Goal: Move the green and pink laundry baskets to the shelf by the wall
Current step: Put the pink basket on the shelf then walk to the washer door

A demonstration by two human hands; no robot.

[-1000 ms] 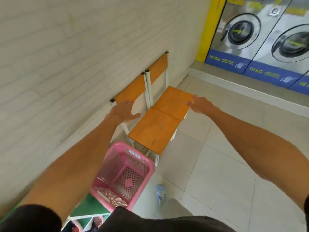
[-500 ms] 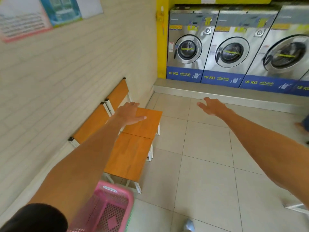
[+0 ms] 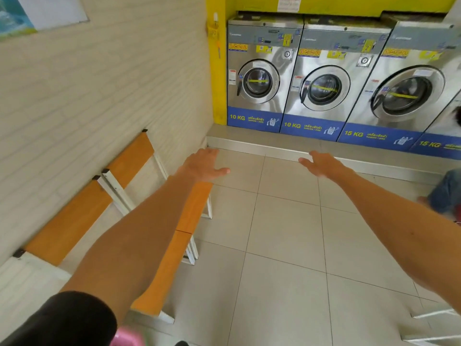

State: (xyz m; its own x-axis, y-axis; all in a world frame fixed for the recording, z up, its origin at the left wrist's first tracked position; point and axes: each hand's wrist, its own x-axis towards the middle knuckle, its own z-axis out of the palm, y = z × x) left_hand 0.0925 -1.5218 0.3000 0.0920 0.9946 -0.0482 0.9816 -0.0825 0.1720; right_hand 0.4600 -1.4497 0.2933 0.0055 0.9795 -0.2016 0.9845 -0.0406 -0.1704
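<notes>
Both arms are reaching further forward than a moment ago, and only a sliver of pink basket [image 3: 128,337] is showing, at 6 o'clock. Two orange chairs [image 3: 172,248] are standing at 9 o'clock, three full washers [image 3: 259,76] at 12. Left hand [image 3: 203,166] and right hand [image 3: 324,164] are hovering palm-down, each grip wide and empty, the basket lying well behind them.
</notes>
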